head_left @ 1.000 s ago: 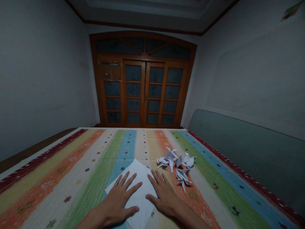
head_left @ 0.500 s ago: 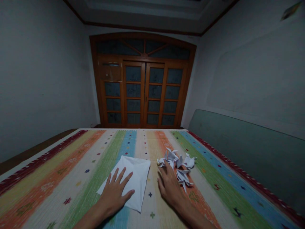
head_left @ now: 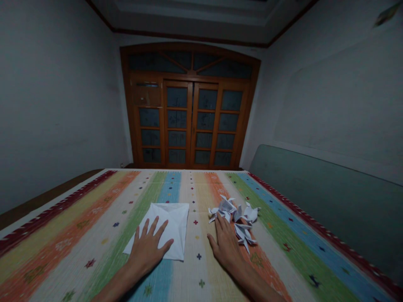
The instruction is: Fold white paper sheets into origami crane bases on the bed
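Two bare hands lie palm down and well apart on a striped cloth (head_left: 94,247) woven in bands of orange, green, blue and cream, with small stars scattered over it. The left hand (head_left: 146,251) is spread wide, its fingers fanned and holding nothing in a grip. It presses on the lower right part of a folded white paper (head_left: 165,222), and most of the sheet shows beyond the fingertips. The paper lies flat, with its pointed lower corner just past the thumb.

The right hand (head_left: 228,251) is looser and narrower, its fingers close together and its thumb out to the side. Its fingertips touch the lower left of a small heap of paper cranes (head_left: 236,218), without a clear grip on them. The heap sits just ahead of that hand and beside the folded paper, with a narrow strip of cloth between them.

Ahead of both hands, beyond the far edge of the cloth, stands a wooden glazed door (head_left: 189,121). A green panel (head_left: 324,201) runs along the right side.
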Demonstrator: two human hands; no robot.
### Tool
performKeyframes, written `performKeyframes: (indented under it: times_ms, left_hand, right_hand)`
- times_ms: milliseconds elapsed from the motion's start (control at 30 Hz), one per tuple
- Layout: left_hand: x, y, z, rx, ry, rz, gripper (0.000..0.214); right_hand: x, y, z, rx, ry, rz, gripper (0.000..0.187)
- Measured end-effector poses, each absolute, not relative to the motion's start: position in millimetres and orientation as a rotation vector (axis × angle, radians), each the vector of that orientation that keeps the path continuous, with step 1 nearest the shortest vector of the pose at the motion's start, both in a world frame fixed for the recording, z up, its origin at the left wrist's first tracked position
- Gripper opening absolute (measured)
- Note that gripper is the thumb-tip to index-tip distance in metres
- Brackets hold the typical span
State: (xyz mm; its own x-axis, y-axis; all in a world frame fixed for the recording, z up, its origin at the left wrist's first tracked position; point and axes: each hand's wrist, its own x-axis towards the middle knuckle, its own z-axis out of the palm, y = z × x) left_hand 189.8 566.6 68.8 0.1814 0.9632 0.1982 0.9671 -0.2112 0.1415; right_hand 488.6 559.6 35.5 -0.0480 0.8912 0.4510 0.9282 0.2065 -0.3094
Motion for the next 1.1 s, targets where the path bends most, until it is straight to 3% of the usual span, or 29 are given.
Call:
performKeyframes:
  times_ms: [333,700,900,1100]
  left_hand:
    - [191.0,559.7,78.6,-2.333,-1.895,-0.515,0.067]
    - [203.1,543.4,80.1,-2.685,-1.507,-1.232,0.039]
    - [223.9,523.3,85.0,-2.964,-1.673,-1.572,0.037]
    - [229.5,519.7,78.3,-3.071,-1.504,-1.447,0.03]
  right_hand:
    - [482.2,549.1,53.9,-1.315,-1.878,-0.05,0.059]
    - [461.9,523.7,72.9,-0.984,-1.693,0.372,0.031]
    - [447.9,512.2,72.2,-0.855,-1.669,0.508,0.027]
    - [442.8,508.1,70.2,-0.751,-1.753,0.439,0.03]
